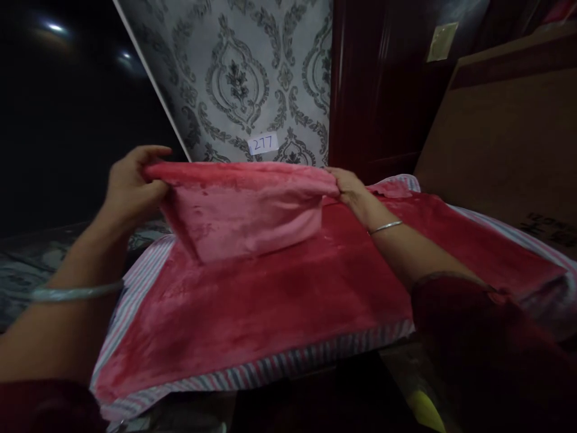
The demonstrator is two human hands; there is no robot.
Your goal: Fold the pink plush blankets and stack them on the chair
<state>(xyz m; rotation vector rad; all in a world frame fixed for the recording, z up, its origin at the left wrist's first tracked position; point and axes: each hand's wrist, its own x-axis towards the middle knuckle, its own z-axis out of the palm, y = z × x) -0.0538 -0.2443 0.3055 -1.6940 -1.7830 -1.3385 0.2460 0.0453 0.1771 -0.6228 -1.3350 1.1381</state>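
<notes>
A pink-red plush cloth [243, 219] is stretched between my two hands, its top edge raised and its lower part resting on a red plush cover. My left hand [135, 183] pinches the upper left corner, thumb in front. At the upper right corner, my right hand [345, 186] grips the same edge, its fingers partly hidden by the fabric. Beneath lies the red plush cover [288, 294], spread out over a surface with a striped cloth [261, 373] showing along its borders.
Behind stands a wall with patterned wallpaper [243, 78] bearing a paper label [264, 143] marked 277. A large cardboard box [514, 132] leans at the right, beside a dark red wooden panel [378, 78]. A dark glossy panel [67, 120] fills the left. Something yellow [426, 412] shows low down.
</notes>
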